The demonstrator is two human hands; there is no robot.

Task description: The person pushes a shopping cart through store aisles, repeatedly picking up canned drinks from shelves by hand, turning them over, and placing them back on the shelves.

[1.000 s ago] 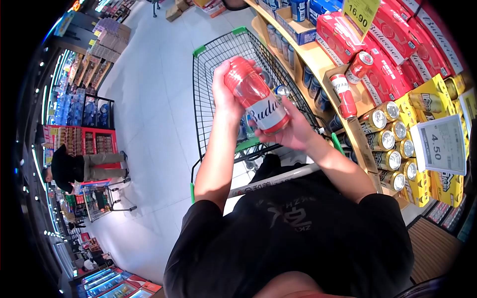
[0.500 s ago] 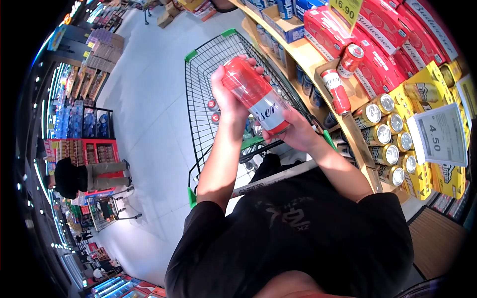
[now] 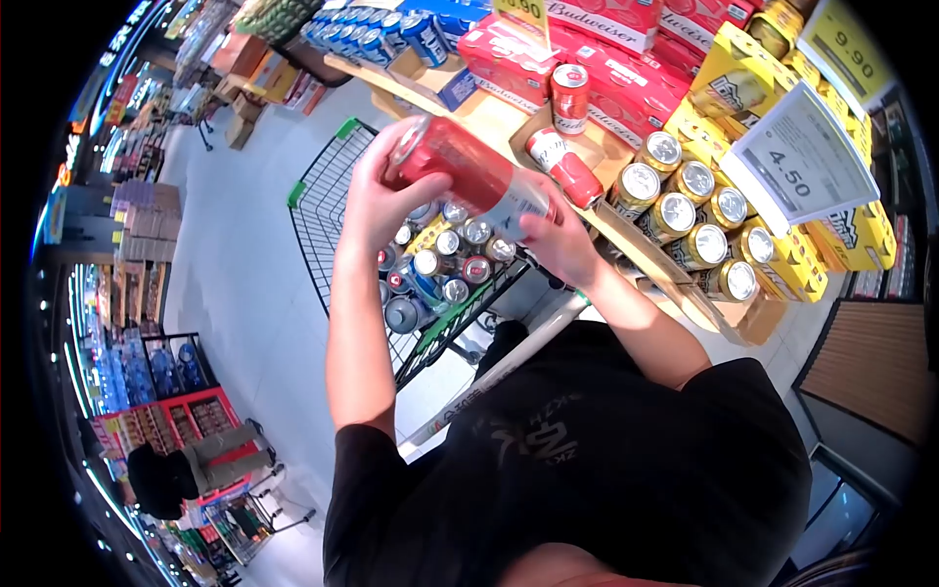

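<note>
Between both hands I hold a large red and white Budweiser can [image 3: 458, 168], tilted above the shopping cart [image 3: 311, 196]. My left hand [image 3: 377, 196] wraps the red upper end, its thumb lying across the side. My right hand [image 3: 559, 235] grips the white lower end, where a barcode shows. Beneath the can, the cart carries several drink cans [image 3: 450, 243] and a bottle-like container [image 3: 401, 315]. On the wooden shelf to the right, one red Budweiser can [image 3: 570, 103] stands upright and another red and white can [image 3: 565, 168] lies tilted in a cardboard tray.
Several gold cans [image 3: 675, 213] stand at the shelf's near edge, below a 4.50 price sign [image 3: 807, 161]. Red Budweiser cartons [image 3: 611, 83] and blue cans [image 3: 377, 44] line the shelf. A person [image 3: 166, 479] stands beside another cart [image 3: 240, 523] at lower left.
The can has turned in my hands, so its large lettering has rolled away and a barcode shows. My view has shifted, and more of the cart's contents are visible.
</note>
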